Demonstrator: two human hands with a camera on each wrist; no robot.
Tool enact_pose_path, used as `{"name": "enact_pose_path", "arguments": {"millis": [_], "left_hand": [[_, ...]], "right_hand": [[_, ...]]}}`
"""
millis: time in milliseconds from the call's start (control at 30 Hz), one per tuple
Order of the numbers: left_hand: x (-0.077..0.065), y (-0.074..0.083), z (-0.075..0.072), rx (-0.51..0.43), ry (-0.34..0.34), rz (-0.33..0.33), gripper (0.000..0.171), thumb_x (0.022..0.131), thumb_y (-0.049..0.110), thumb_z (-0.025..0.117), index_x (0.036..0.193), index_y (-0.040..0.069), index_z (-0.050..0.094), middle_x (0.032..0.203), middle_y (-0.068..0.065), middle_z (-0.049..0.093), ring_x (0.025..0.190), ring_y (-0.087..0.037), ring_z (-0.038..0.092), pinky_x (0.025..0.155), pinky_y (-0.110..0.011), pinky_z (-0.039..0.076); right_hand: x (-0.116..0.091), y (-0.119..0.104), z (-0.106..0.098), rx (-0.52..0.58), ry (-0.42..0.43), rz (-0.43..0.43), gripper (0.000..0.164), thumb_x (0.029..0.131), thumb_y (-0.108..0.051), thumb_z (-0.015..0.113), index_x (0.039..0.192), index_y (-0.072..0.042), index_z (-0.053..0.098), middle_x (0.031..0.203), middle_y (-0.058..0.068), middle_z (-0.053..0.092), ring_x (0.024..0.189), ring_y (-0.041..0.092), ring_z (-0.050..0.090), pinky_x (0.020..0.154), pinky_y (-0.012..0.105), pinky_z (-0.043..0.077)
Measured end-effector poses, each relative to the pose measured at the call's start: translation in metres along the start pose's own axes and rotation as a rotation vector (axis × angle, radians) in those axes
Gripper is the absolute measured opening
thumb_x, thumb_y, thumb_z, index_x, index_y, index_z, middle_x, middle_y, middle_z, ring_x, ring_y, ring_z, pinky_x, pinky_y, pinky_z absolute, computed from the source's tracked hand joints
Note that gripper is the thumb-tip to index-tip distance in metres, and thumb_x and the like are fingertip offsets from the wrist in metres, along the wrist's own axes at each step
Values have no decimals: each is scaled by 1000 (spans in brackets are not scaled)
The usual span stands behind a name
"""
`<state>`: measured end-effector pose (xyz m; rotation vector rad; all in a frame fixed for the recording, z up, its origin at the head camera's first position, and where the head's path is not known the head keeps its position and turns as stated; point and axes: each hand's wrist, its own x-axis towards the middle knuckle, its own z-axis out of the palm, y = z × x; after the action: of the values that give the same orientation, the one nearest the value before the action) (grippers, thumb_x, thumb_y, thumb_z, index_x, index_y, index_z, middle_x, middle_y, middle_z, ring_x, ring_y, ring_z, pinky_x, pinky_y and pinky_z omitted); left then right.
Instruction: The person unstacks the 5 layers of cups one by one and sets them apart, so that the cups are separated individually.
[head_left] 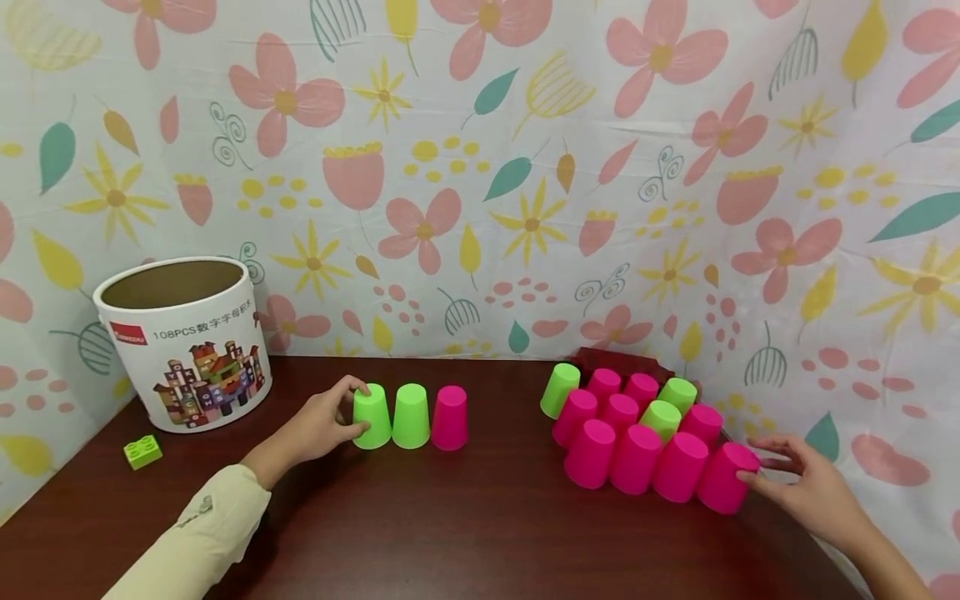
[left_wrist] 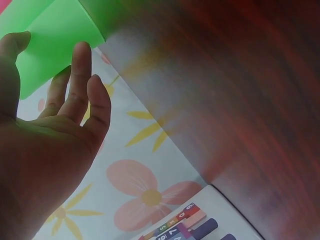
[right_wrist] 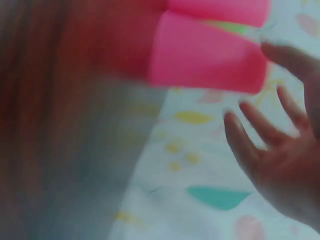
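Upside down on the dark table stand a green cup (head_left: 372, 418), a second green cup (head_left: 411, 417) and a pink cup (head_left: 450, 418) in a short row. My left hand (head_left: 326, 423) holds the leftmost green cup, thumb at its side and a finger by its top; in the left wrist view the other fingers spread loosely around it. On the right is a cluster of several upturned pink and green cups. Beside its near right pink cup (head_left: 727, 477) is my right hand (head_left: 813, 487), fingers spread and thumb close to the cup; contact is unclear.
A white bucket (head_left: 202, 333) with block pictures stands at the back left. A small green toy brick (head_left: 142, 452) lies before it. Behind the cup cluster sits a dark red item (head_left: 622, 360), partly hidden. A flowered cloth (head_left: 480, 208) hangs along the table's back.
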<state>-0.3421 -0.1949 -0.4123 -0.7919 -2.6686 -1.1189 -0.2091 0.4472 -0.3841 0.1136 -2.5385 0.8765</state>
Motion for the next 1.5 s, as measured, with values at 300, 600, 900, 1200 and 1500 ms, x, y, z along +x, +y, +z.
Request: {"name": "enact_pose_path", "arguments": {"millis": [300,600,900,1200,1500], "left_hand": [[1,1,-1,5,1,-4,47,87,10,77,121,15,45,103,-11,60,63,-13,59,59,-28,50],[-5,1,0,2,-6,-8,46,87,10,76,120,15,45,103,-12,59,62,-12,58,58,-27,50],[-3,2,-2,-15,-3,5,45,88,10,76,121,14,46,105,-12,60,63,-12,60,59,-28,51],[-2,1,0,-26,-12,2,45,88,10,76,121,15,46,105,-11,60,63,-13,59,59,-27,50],[-2,1,0,-25,-16,-15,45,88,8,76,121,16,46,107,-13,60,62,-12,58,58,-28,50]], "right_hand": [[9,-94,20,128,364,-123,41,81,7,76,118,3,59,114,-23,61,96,-9,58,70,5,46],[25,-161,80,275,247,-331,40,79,14,74,115,1,62,118,-5,65,97,-1,59,67,13,51],[47,-205,130,269,41,-402,40,82,-3,79,118,-10,64,118,2,66,97,15,63,65,30,57],[57,-242,193,283,-182,-391,42,84,-12,79,123,-9,63,120,4,66,99,23,63,77,35,56],[78,-254,247,101,-237,-291,45,87,-25,77,130,-17,64,133,9,58,115,31,53,83,44,52]]}}
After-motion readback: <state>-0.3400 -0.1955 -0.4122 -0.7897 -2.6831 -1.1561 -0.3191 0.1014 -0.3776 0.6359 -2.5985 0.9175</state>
